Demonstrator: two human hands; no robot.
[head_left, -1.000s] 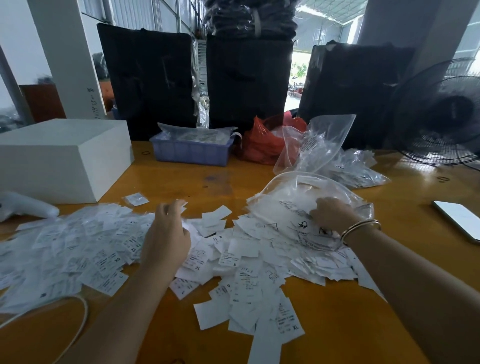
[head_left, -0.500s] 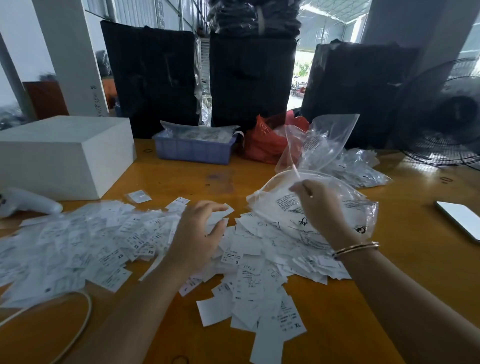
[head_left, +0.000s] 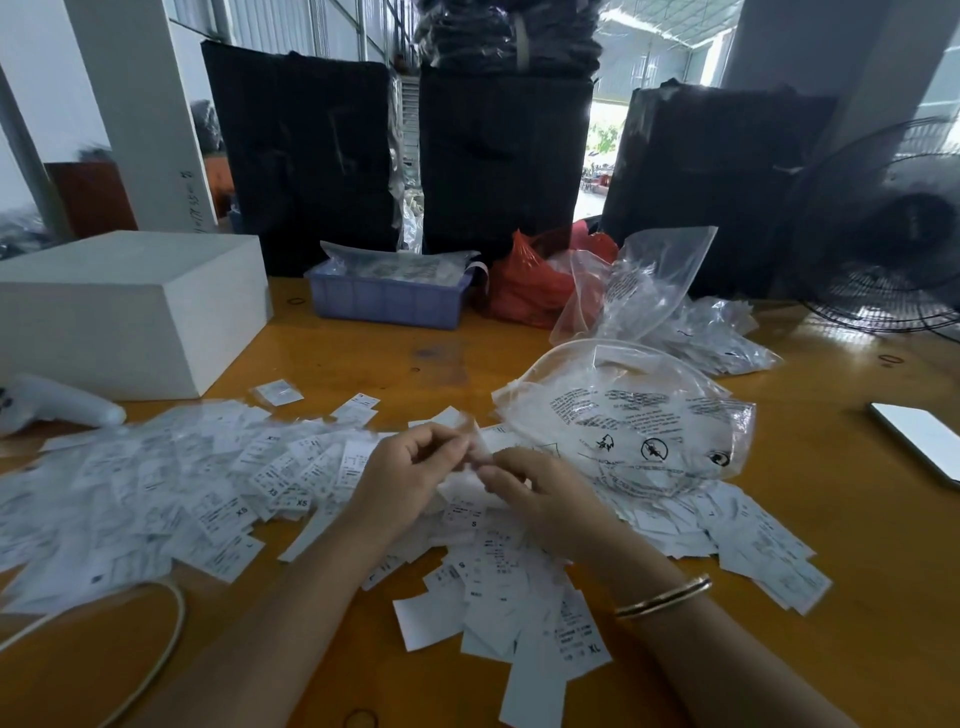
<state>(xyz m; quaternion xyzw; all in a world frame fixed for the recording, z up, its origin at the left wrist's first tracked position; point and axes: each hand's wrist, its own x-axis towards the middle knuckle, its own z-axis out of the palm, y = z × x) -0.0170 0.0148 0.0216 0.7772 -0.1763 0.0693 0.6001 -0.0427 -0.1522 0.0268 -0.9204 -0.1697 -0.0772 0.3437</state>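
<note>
Small white label (head_left: 474, 446), blurred, held just above the middle of the table (head_left: 363, 358). Clasped on its left side by the left grip (head_left: 410, 470), thumb and curled fingers closed on it; pinched at its lower right edge by the fingertips of the right grip (head_left: 535, 493).

Directly beneath, a loose heap of labels (head_left: 218, 493): white, printed with sizes such as XS, S and XL, spread from the left edge of the table to under the right forearm. On the right wrist, a gold bangle (head_left: 665, 597).

Just right of both hands, resting on the heap, a puffed clear bag (head_left: 639, 415) with black warning print. Farther back, more clear bags (head_left: 644, 291), a red bag (head_left: 524, 291) and a blue crate (head_left: 384, 306) in a row.

At left rear, a white box (head_left: 130, 312), with a white handheld device (head_left: 57, 402) in front of it and a pale cable (head_left: 166, 639) looping near the left forearm. Flat at the right edge, a phone (head_left: 924, 436); behind it, a black fan (head_left: 893, 244). Beyond the table, black wrapped bundles (head_left: 504, 156).
</note>
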